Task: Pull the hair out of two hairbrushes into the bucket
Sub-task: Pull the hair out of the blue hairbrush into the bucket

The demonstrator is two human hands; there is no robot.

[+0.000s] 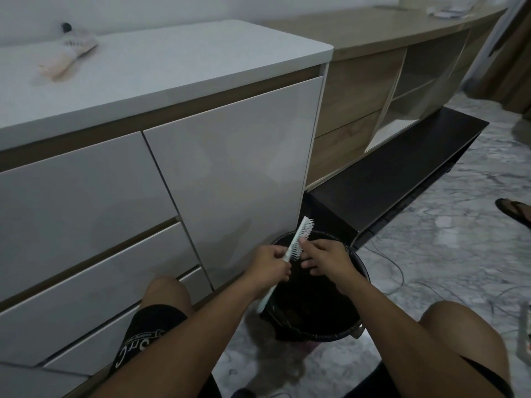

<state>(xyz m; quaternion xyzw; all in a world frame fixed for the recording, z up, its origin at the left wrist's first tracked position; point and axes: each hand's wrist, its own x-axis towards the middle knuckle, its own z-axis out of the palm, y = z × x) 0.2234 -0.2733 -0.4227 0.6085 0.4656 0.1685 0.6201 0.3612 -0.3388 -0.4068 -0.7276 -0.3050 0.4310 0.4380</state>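
Low in the middle of the frame, two hands clean a white hairbrush (pixel 298 243) over a black bucket (pixel 324 320).
The left hand (pixel 270 264) grips its handle; the right hand (pixel 323 258) fingers (pixel 302 241) pinch at the bristles. A second hairbrush (pixel 67 57) lies on the white surface (pixel 178 61), upper left.

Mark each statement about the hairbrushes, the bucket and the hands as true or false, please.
1. The left hand grips the pale white plastic hairbrush. True.
2. That hairbrush is above the black round bucket. True.
3. The pink hairbrush lies inside the bucket. False: it lies on the white cabinet top.
4. The right hand rests on the floor. False: its fingers are at the bristles.
5. The bucket stands on the cabinet. False: it stands on the floor.
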